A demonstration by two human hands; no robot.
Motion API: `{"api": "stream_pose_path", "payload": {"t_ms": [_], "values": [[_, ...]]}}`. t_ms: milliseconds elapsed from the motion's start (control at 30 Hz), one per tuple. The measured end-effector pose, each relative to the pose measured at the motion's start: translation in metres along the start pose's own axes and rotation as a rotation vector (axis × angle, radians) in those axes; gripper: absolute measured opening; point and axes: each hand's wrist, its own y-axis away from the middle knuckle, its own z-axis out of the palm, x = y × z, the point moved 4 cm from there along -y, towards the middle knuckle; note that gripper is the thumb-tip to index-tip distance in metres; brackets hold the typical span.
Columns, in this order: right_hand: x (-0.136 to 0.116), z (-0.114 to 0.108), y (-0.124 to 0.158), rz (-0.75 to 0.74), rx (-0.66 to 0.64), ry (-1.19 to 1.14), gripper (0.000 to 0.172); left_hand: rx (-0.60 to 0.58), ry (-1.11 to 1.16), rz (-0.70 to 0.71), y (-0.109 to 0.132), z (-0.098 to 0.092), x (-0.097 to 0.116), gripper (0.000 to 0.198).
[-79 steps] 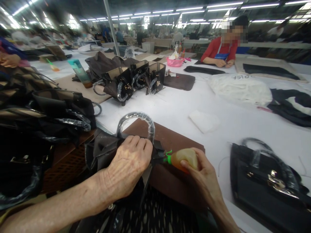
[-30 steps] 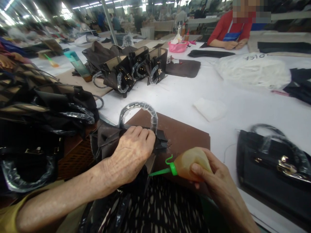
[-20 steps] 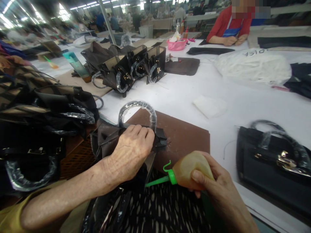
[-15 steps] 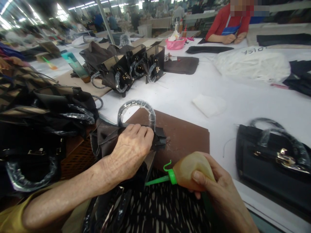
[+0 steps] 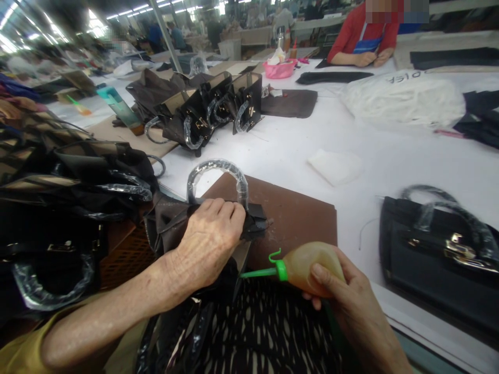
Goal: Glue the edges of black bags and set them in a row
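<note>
The left hand [image 5: 214,239] clutched a bag [image 5: 166,222], handle [image 5: 217,164] already wrapped; the right hand [image 5: 353,291] curled round a bottle [image 5: 306,266]. Work seemed unfinished.

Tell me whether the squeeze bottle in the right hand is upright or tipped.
Tipped: the squeeze bottle lies nearly level in the right hand, its green nozzle pointing toward the dark bag under the left hand.

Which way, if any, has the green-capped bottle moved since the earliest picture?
Yes: judged against the brown board, the bottle moved lower in view and slightly right.
</note>
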Motion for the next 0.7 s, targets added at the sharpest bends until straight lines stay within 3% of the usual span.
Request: {"api": "stream_pose_path", "payload": {"t_ms": [367,700], "values": [[0.003,0.009,0.009,0.057,-0.01,-0.047,0.042,-0.007,-0.07,-0.023,-0.001,0.001,0.0,0.017],[-0.014,0.009,0.032,0.026,0.191,0.084,0.055,-0.018,-0.049,0.017,-0.005,-0.006,0.0,0.015]]}}
